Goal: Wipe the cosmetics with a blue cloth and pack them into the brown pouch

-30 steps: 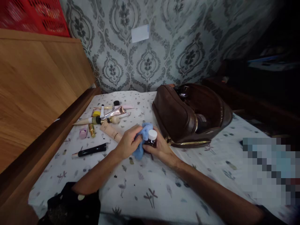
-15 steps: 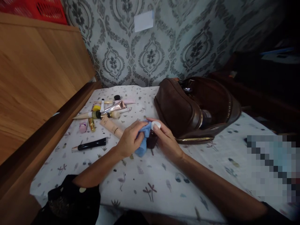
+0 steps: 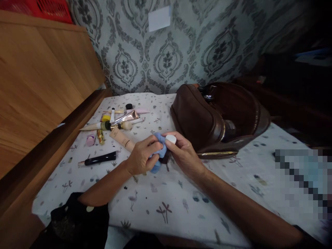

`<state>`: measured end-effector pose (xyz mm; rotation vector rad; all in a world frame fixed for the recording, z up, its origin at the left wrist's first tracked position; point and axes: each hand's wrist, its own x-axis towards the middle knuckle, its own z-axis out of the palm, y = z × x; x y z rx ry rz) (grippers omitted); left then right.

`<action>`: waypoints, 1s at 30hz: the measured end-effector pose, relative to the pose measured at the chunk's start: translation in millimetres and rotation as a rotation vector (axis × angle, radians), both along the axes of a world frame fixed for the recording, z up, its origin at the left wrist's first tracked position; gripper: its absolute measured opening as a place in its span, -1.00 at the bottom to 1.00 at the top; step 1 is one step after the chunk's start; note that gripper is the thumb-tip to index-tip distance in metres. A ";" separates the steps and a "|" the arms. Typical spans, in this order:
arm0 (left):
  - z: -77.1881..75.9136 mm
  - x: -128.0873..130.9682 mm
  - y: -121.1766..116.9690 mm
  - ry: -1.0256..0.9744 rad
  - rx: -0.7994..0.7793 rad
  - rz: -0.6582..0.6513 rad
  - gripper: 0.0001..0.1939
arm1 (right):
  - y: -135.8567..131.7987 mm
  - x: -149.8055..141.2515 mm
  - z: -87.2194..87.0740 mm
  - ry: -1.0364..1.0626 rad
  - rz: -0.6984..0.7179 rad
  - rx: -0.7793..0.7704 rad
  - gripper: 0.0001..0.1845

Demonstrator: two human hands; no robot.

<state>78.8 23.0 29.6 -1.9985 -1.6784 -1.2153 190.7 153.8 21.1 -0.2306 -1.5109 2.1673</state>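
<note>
My left hand point(image 3: 142, 155) is closed on a crumpled blue cloth point(image 3: 160, 148), which presses against a small dark bottle point(image 3: 165, 158). Fingers of my right hand point(image 3: 185, 152) grip this bottle near its round white cap point(image 3: 170, 139). Much of the bottle is hidden by the cloth and fingers. Just beyond my left hand lies a beige squeeze tube point(image 3: 121, 138). A black tube point(image 3: 101, 158) with a shiny end rests further left on the patterned cloth.
An open brown leather bag point(image 3: 198, 119) stands on the right of the table point(image 3: 153, 211). Makeup brushes point(image 3: 127, 125), a metallic pink tube point(image 3: 127, 117), a gold tube point(image 3: 100, 137) and a pink pot point(image 3: 90, 139) lie at the back left. A wooden panel point(image 3: 49, 72) borders the left side.
The blue cloth has shifted up and around the bottle, covering more of it. The white cap has tilted and moved slightly left in my right hand.
</note>
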 end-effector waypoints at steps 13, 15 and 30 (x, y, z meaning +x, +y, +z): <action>-9.3 -1.1 -11.0 -0.086 -0.160 0.074 -0.79 | 5.9 0.1 3.7 0.006 0.022 -0.025 -0.53; -6.4 1.9 -12.7 -0.158 -0.088 0.118 -0.78 | 4.1 0.9 5.2 -0.008 0.036 0.016 -0.56; -14.2 -0.8 -12.5 0.016 -0.306 0.118 -0.78 | 16.4 3.2 7.4 -0.001 -0.128 0.362 -0.60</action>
